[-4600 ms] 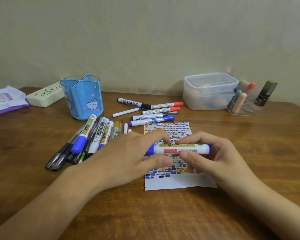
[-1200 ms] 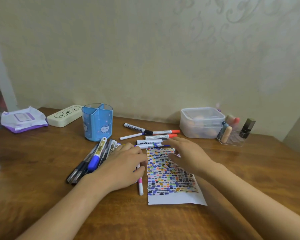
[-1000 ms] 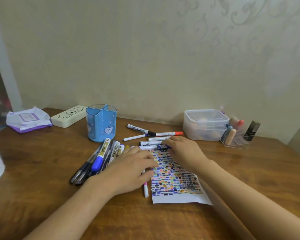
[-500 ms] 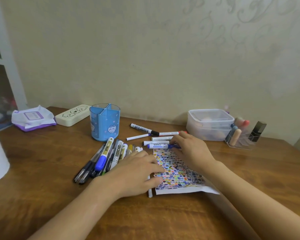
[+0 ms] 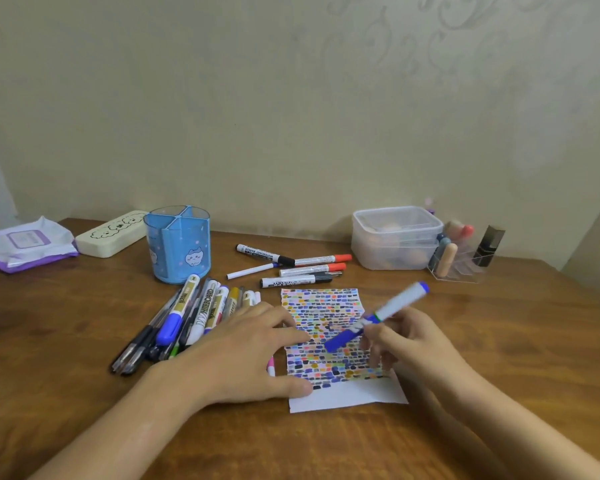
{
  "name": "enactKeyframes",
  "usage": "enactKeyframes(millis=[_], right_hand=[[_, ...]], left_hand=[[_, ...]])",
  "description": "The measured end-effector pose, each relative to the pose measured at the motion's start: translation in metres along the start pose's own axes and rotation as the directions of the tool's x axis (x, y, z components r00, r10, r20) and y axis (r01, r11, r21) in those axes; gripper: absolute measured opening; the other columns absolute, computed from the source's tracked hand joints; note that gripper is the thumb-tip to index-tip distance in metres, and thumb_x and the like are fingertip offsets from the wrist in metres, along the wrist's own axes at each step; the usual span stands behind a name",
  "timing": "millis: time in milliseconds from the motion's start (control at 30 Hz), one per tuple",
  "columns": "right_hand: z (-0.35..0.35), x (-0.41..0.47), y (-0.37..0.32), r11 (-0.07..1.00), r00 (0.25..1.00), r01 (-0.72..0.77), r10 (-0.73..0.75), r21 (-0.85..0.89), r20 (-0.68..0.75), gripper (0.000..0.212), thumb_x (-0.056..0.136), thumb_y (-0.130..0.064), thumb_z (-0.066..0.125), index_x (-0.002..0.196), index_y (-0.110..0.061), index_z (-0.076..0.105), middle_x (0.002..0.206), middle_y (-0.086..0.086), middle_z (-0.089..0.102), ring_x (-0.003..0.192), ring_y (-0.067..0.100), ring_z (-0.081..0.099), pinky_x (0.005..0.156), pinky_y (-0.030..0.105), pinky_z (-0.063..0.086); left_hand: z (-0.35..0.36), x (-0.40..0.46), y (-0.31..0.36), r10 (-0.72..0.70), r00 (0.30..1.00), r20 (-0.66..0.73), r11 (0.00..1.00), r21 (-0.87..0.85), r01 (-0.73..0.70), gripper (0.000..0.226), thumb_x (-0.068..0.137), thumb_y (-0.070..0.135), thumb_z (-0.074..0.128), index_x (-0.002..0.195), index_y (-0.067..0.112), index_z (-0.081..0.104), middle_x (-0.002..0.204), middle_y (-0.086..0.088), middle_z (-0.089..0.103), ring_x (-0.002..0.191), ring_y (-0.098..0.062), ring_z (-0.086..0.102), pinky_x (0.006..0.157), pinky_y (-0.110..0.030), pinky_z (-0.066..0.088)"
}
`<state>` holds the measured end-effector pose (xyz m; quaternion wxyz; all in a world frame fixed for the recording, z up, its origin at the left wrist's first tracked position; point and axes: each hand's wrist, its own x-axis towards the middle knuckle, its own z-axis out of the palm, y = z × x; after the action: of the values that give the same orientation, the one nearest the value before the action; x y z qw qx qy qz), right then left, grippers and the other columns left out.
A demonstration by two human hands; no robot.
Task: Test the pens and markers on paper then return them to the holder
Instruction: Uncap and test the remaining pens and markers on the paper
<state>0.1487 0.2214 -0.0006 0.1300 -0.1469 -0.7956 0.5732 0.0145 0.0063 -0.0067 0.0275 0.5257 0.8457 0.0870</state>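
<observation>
Wooden desk (image 5: 84, 341) is bearing paper (image 5: 347, 396); left hand (image 5: 243, 355) is lying flat on it, fingers straight, right hand (image 5: 409, 344) is pinching a marker (image 5: 378, 317).

Wooden table (image 5: 66, 341); paper (image 5: 347, 396); pens (image 5: 174, 323); holder (image 5: 179, 245); perhaps wipes (image 5: 25, 242).

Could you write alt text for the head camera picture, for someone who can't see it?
A person's right hand holds a capped blue marker over a paper full of colour swatches, while the left hand rests flat at the paper's edge. More pens and markers lie on the wooden table beside a blue holder.
</observation>
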Motion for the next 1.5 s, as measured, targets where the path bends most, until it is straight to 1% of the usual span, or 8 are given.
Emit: enactKeyframes(millis=[200,400,500,667,833,1033,1233,1500], right_hand=[[0.003,-0.013,0.001,0.993,0.995,0.089,-0.092,0.074,0.036,0.012,0.093,-0.005,0.067,0.104,-0.010,0.066,0.086,0.013,0.075,0.070,0.020,0.069,0.059,0.026,0.054],[0.011,-0.024,-0.001,0.975,0.991,0.065,-0.088,0.211,0.097,0.025,0.092,-0.035,0.066,0.102,-0.013,0.070,0.073,0.005,0.074,0.071,0.022,0.072,0.062,0.025,0.055],[0.013,-0.025,0.000,0.975,0.990,0.071,-0.094,0.209,0.102,0.021,0.087,-0.041,0.066,0.096,-0.023,0.070,0.071,0.009,0.072,0.071,0.021,0.071,0.064,0.027,0.055],[0.015,-0.026,0.003,0.975,0.991,0.109,-0.122,0.193,0.056,0.024,0.080,-0.047,0.066,0.078,-0.023,0.067,0.067,0.003,0.070,0.063,0.016,0.066,0.058,0.025,0.052],[0.020,-0.028,0.001,0.977,0.986,0.128,-0.144,0.172,0.081,0.026,0.086,-0.041,0.058,0.066,-0.026,0.066,0.067,0.005,0.070,0.060,0.014,0.062,0.059,0.024,0.049],[0.021,-0.028,0.005,0.973,0.975,0.196,-0.206,0.124,0.080,0.037,0.087,-0.049,0.058,0.066,-0.019,0.066,0.065,0.006,0.068,0.072,0.027,0.067,0.069,0.035,0.050],[0.020,-0.027,0.006,0.975,0.974,0.191,-0.202,0.114,0.100,0.039,0.083,-0.056,0.056,0.071,-0.021,0.069,0.069,0.007,0.070,0.072,0.020,0.069,0.073,0.034,0.051],[0.017,-0.030,0.000,0.969,0.959,0.217,-0.234,0.114,0.161,0.031,0.093,-0.036,0.057,0.074,-0.015,0.068,0.076,0.009,0.072,0.074,0.018,0.069,0.074,0.021,0.052]], left_hand=[[0.003,0.003,0.009,0.064,0.983,-0.174,0.998,-0.013,-0.067,0.066,0.087,0.077,0.035,0.146,0.047,0.037,0.134,0.026,0.047,0.123,0.006,0.034,0.102,-0.022,0.034],[0.012,0.006,0.023,0.115,0.947,-0.300,0.988,-0.068,-0.141,0.052,0.092,0.065,0.039,0.133,0.038,0.056,0.115,0.018,0.066,0.105,0.002,0.048,0.080,-0.008,0.032],[0.013,0.004,0.030,0.143,0.925,-0.352,0.978,-0.096,-0.187,0.038,0.096,0.057,0.040,0.126,0.038,0.055,0.111,0.016,0.068,0.101,-0.001,0.052,0.079,-0.009,0.034],[0.011,0.003,0.037,0.110,0.959,-0.261,0.974,-0.164,-0.156,0.034,0.104,0.051,0.029,0.121,0.034,0.052,0.109,0.017,0.058,0.100,-0.003,0.050,0.076,-0.013,0.038],[0.008,0.000,0.044,0.075,0.982,-0.173,0.956,-0.268,-0.120,0.035,0.103,0.043,0.027,0.130,0.033,0.047,0.116,0.019,0.051,0.107,0.000,0.046,0.087,-0.011,0.035],[0.012,0.001,0.048,0.094,0.977,-0.191,0.956,-0.256,-0.142,0.032,0.101,0.055,0.027,0.107,0.034,0.049,0.097,0.013,0.056,0.091,-0.009,0.052,0.075,-0.033,0.043],[0.010,0.003,0.040,0.072,0.974,-0.213,0.939,-0.315,-0.138,0.040,0.099,0.063,0.030,0.105,0.033,0.056,0.089,0.013,0.062,0.085,-0.008,0.057,0.071,-0.032,0.045],[0.001,0.003,0.039,0.076,0.988,-0.134,0.886,-0.445,-0.129,0.037,0.092,0.061,0.042,0.116,0.041,0.062,0.102,0.020,0.067,0.093,-0.004,0.060,0.075,-0.019,0.043]])
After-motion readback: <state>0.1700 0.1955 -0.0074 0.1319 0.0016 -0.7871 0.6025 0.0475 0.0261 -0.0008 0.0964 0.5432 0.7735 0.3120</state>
